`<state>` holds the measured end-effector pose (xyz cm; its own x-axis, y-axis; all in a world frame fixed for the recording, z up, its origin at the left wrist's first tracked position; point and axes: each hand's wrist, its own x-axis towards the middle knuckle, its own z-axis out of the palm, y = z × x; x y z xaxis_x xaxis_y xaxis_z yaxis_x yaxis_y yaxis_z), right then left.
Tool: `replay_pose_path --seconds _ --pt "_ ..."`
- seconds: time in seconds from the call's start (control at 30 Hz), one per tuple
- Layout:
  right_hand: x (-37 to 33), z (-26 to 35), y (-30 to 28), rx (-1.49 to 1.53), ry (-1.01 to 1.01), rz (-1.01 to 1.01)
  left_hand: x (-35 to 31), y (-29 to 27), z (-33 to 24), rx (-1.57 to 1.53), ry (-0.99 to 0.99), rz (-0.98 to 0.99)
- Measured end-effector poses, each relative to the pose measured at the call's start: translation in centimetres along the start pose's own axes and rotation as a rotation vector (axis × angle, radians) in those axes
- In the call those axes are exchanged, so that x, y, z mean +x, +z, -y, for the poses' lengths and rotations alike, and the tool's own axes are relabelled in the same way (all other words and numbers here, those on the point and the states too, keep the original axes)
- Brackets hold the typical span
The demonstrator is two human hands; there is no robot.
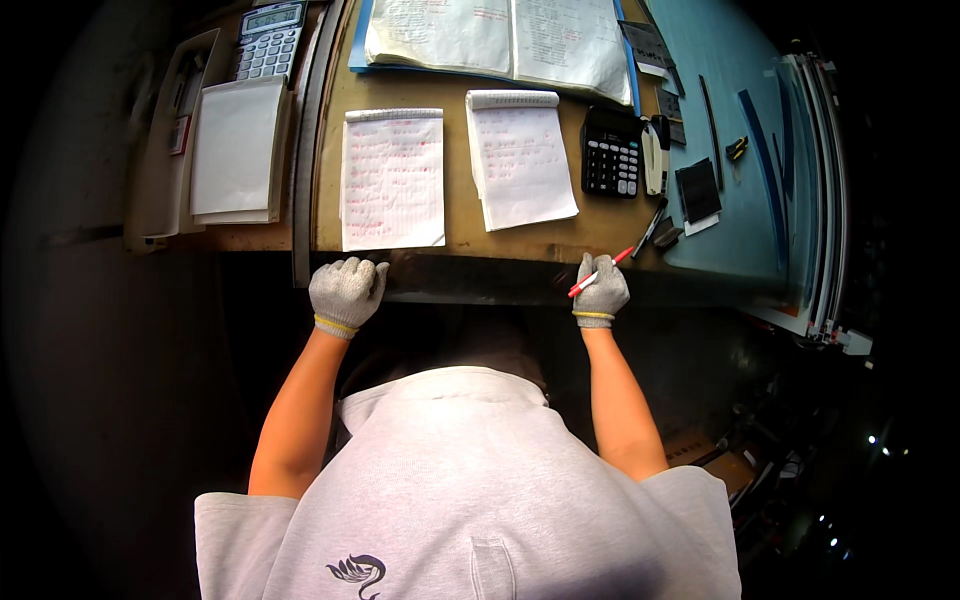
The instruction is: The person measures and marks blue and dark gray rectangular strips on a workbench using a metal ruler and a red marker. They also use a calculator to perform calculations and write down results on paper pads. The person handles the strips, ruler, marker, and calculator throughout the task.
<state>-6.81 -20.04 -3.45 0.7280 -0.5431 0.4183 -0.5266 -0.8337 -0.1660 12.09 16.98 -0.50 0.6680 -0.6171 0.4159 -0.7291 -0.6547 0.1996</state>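
My left hand (345, 293), in a grey knit glove with a yellow cuff line, is closed in a fist at the desk's front edge; nothing sticks out of it. My right hand (603, 288), gloved alike, grips a red and white pen (620, 257) that slants up to the right. Ahead of my left hand lies a notepad (393, 185) with red handwriting. A second notepad (523, 165), slightly tilted, lies to its right, also written in red. A black calculator (611, 158) and a stapler (655, 155) lie beyond my right hand.
An open ledger (510, 40) on a blue folder lies at the back. At left are a silver calculator (270, 42), a paper stack (238, 150) and a shallow box (190, 130). A dark pen (650, 228) and black pieces (698, 188) lie on the blue-green surface (745, 210) at right.
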Motion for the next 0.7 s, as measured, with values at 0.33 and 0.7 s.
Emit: replay_pose_path --seconds 0.33,0.7 --pt "-0.01 -0.12 -0.03 0.034 0.0 -0.007 0.01 0.02 -0.16 0.002 -0.004 0.013" --pt "0.12 0.13 -0.26 0.031 0.0 -0.012 0.22 -0.01 -0.2 -0.023 0.0 -0.01"
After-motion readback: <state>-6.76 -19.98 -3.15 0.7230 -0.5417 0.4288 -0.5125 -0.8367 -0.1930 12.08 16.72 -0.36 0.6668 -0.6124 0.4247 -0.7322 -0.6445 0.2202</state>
